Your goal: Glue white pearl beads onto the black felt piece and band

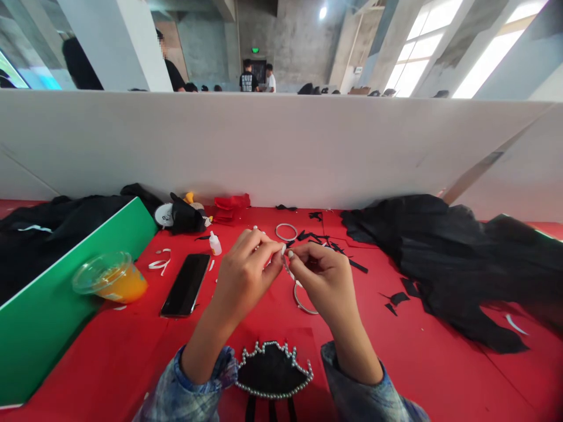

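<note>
My left hand [246,266] and my right hand [325,275] meet above the middle of the table, both closed in a pinch with their fingertips almost touching. Whatever they pinch is too small to make out. A thin pale strand [288,269] shows just below the fingertips; I cannot tell whether it is held. Beneath the hands lies a thin pale ring [303,306], partly covered by my right hand, and beyond them a second pale ring [286,232]. Nearest me, between my sleeves, is a black fabric piece [270,370] edged with silvery beads, black strips hanging from it.
On the left are a phone [185,285], a small white bottle [215,243], and a tilted cup of orange drink [116,281] by a green board [65,328]. Black scraps [358,265] and black cloth [422,252] lie right. A white partition [281,149] stands behind; people are beyond it.
</note>
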`<state>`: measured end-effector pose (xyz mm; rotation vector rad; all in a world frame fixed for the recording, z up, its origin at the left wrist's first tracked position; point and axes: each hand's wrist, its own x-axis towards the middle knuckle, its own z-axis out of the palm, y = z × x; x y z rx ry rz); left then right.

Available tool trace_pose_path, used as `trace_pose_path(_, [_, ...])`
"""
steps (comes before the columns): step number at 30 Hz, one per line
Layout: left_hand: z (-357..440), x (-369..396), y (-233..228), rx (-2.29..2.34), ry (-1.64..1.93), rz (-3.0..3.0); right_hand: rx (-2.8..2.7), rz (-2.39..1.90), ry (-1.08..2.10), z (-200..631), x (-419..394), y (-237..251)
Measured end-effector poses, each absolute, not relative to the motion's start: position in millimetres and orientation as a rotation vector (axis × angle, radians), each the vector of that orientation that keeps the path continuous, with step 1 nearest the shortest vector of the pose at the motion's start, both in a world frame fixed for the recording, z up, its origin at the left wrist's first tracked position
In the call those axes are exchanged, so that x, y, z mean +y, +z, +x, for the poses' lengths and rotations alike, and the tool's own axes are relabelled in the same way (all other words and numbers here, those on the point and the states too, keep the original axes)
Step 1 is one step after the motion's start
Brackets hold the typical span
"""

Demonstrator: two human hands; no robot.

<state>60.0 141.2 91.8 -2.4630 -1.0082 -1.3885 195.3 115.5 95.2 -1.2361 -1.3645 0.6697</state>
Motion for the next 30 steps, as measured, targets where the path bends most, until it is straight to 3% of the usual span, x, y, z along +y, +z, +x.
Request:
trace_pose_path(9, [60.9, 146.3, 85.2, -1.011, -1.415, -2.509, -1.229, -1.164, 1.011, 201.9, 118.5, 92.9])
trace_pose_path(30, [72.3, 140.0, 81.6, -0.958, -1.111, -2.432, -1.247, -1.297, 0.747, 203.2, 119.6, 91.8])
